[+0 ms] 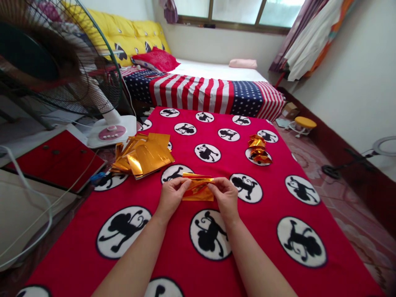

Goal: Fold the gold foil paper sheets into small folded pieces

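Between my two hands is a sheet of shiny gold foil paper (pixel 198 194), partly folded over along its far edge. My left hand (pixel 173 193) pinches its left end between thumb and fingers. On the other end, my right hand (pixel 225 194) grips the fold in the same way. A loose pile of flat gold foil sheets (pixel 148 154) lies to the far left of my hands. Off to the right sit several folded gold foil pieces (pixel 259 149), bunched in a short row.
A red cloth (pixel 247 247) with monkey prints covers the surface under my hands. At the left stands a fan (pixel 111 128) near a red-topped box (pixel 55 154). Beyond is a bed (pixel 198 90) with striped covers. A yellow stool (pixel 305 122) stands on the floor at right.
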`<state>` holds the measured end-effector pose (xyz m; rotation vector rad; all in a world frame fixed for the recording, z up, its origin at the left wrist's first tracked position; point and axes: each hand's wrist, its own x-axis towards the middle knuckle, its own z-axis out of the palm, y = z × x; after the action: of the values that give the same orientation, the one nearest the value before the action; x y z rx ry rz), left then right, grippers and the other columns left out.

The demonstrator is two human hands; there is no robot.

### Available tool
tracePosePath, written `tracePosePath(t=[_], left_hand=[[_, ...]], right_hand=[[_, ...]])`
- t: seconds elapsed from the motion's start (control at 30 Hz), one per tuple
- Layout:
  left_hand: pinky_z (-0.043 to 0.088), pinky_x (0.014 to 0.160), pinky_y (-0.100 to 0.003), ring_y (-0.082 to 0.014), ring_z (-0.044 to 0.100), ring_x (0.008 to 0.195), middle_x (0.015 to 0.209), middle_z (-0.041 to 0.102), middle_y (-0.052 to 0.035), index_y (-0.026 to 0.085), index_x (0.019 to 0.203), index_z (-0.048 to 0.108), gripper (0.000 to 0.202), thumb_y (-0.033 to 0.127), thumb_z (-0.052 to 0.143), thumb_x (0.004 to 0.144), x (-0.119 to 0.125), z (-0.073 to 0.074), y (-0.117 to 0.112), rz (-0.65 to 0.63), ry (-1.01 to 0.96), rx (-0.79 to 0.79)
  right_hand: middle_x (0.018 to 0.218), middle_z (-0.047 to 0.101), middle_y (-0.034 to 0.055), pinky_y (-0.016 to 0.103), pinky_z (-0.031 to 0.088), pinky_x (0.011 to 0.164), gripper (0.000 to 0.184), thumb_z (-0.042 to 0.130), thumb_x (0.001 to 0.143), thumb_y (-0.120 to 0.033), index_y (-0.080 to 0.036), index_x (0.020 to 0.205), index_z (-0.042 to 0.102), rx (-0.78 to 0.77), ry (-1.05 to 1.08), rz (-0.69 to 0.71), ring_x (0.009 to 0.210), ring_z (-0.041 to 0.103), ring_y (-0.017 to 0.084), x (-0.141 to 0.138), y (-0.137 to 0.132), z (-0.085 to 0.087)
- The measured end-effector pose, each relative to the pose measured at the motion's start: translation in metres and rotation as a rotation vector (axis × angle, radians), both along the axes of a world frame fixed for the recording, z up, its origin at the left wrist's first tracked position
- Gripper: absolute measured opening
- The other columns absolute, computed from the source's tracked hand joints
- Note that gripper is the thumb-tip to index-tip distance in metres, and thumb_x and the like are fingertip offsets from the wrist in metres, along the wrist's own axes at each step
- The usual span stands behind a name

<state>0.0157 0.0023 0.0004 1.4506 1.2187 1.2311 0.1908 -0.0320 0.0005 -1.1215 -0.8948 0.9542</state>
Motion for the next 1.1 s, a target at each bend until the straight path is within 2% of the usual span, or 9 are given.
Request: tracePosePath(t=[0.2,0.33,0.53,0.7,1.1], left_hand=[[0.053,0.064,-0.024,-0.0172,0.067,0.069,0.076,0.075,-0.005,0.015,0.075,0.076,0.022,0.035,0.069,0.08,0.001,0.006,-0.003,-0.001,0.043,0.073],[0.053,0.065,-0.024,-0.0171,0.068,0.07,0.078,0.075,-0.0052,0.016,0.075,0.075,0.021,0.034,0.068,0.081,0.001,0.007,-0.004,0.0,0.087,0.124],[0.054,0.067,-0.024,-0.0173,0.069,0.072,0.079,0.075,-0.005,0.016,0.074,0.075,0.019,0.032,0.067,0.082,0.002,0.006,-0.005,-0.012,0.092,0.168],[0.055,0.068,-0.025,-0.0177,0.069,0.074,0.08,0.075,-0.0055,0.017,0.076,0.075,0.019,0.033,0.067,0.083,0.003,0.007,-0.006,-0.017,0.097,0.175],[0.055,0.065,-0.024,-0.0173,0.07,0.073,0.08,0.076,-0.0057,0.017,0.076,0.075,0.016,0.03,0.069,0.08,0.004,0.011,-0.007,-0.011,0.079,0.186]], right_hand=[[0.087,0.067,0.0032,0.03,0.052,0.075,0.009,0.075,0.076,-0.029,-0.021,0.075,0.07,0.09,-0.139,-0.022,0.083,0.063,0.018,0.003,0.001,0.001],[0.082,0.068,0.0023,0.031,0.052,0.074,0.013,0.078,0.072,-0.03,-0.02,0.074,0.069,0.045,-0.057,-0.036,0.078,0.064,0.017,0.002,0.001,0.002],[0.073,0.067,-0.0001,0.027,0.051,0.063,0.023,0.083,0.068,-0.03,-0.019,0.073,0.064,-0.012,-0.003,-0.102,0.065,0.062,0.014,0.002,-0.001,-0.001],[0.075,0.065,-0.001,0.028,0.051,0.063,0.029,0.082,0.067,-0.034,-0.02,0.08,0.06,-0.016,-0.003,-0.104,0.067,0.062,0.014,0.003,-0.001,-0.003],[0.08,0.066,-0.0013,0.027,0.053,0.069,0.036,0.084,0.064,-0.027,-0.021,0.089,0.058,-0.004,0.046,-0.096,0.073,0.064,0.014,0.003,0.001,-0.001]])
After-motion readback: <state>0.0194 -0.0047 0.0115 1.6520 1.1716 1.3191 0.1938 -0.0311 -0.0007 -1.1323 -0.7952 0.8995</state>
